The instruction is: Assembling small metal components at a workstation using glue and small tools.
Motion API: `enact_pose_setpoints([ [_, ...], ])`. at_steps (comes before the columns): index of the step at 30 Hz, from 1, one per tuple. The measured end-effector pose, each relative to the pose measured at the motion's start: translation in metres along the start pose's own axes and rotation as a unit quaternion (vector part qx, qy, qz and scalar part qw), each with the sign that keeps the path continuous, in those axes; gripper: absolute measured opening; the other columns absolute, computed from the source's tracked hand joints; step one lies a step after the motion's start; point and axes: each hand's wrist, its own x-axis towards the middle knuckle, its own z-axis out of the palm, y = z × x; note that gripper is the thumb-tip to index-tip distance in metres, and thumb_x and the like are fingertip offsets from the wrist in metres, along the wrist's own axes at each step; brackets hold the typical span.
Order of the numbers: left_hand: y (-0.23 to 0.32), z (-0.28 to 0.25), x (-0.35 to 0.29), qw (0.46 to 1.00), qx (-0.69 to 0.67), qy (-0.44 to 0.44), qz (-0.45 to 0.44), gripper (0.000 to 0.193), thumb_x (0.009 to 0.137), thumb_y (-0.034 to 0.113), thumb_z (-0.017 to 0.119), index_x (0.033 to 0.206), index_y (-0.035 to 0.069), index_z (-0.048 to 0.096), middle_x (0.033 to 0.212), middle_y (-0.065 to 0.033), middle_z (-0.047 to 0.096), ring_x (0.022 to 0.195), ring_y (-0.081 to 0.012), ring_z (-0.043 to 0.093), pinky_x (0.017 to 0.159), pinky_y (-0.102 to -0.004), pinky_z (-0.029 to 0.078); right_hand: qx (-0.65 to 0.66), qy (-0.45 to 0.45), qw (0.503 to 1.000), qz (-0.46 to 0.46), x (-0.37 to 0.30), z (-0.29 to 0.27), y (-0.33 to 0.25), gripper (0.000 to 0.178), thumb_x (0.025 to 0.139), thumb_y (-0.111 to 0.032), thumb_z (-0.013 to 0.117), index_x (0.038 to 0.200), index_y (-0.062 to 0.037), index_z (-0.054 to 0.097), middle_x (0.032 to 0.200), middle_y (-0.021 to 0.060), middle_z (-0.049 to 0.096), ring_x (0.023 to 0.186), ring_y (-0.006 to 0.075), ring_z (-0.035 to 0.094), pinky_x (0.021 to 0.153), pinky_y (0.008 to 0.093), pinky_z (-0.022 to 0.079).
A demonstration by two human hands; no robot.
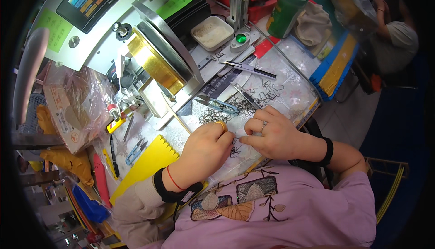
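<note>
My left hand [206, 147] is closed in a pinch at the table's near edge, a yellow band round one finger. What it holds, if anything, is too small to make out. Close beside it, my right hand [274, 135] has its fingers curled and fingertips pressed together, pointing toward the left hand; any thing in them is hidden. Just beyond both hands lies a loose pile of thin black wire loops [244, 106], with a few more loops [234, 151] between the hands. Blue-handled thread snips [219, 105] and a slim dark-and-silver tool [247, 96] rest on the pile.
A machine with a gold foil roll [154, 61] stands at the left, its screen [93, 2] behind. Farther back are a utility knife [251, 69], a white tray [212, 33] and a green bottle [285, 13]. A yellow notched sheet [144, 165] lies left; another person [396, 36] sits far right.
</note>
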Motion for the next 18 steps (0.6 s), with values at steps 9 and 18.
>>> enact_pose_setpoints([
  [9, 0.002, -0.004, 0.006, 0.994, -0.046, 0.096, -0.004, 0.019, 0.067, 0.0, 0.071, 0.083, 0.003, 0.06, 0.087, -0.0095, 0.056, 0.071, -0.025, 0.058, 0.061, -0.033, 0.049, 0.032, -0.013, 0.999, 0.038, 0.019, -0.014, -0.005, 0.025, 0.067, -0.011, 0.067, 0.091, -0.0104, 0.063, 0.087, 0.0026, 0.054, 0.088, 0.0225, 0.053, 0.076, 0.0335, 0.04],
  [18, 0.039, -0.082, -0.026, 0.945, -0.074, 0.317, 0.046, 0.022, 0.067, -0.004, 0.07, 0.086, 0.002, 0.06, 0.093, -0.0142, 0.06, 0.073, -0.0259, 0.059, 0.062, -0.0331, 0.048, 0.393, 0.046, 0.916, 0.074, 0.098, -0.055, -0.054, 0.018, 0.077, -0.005, 0.065, 0.092, -0.003, 0.056, 0.084, 0.0098, 0.053, 0.08, 0.0291, 0.054, 0.071, 0.0337, 0.044],
])
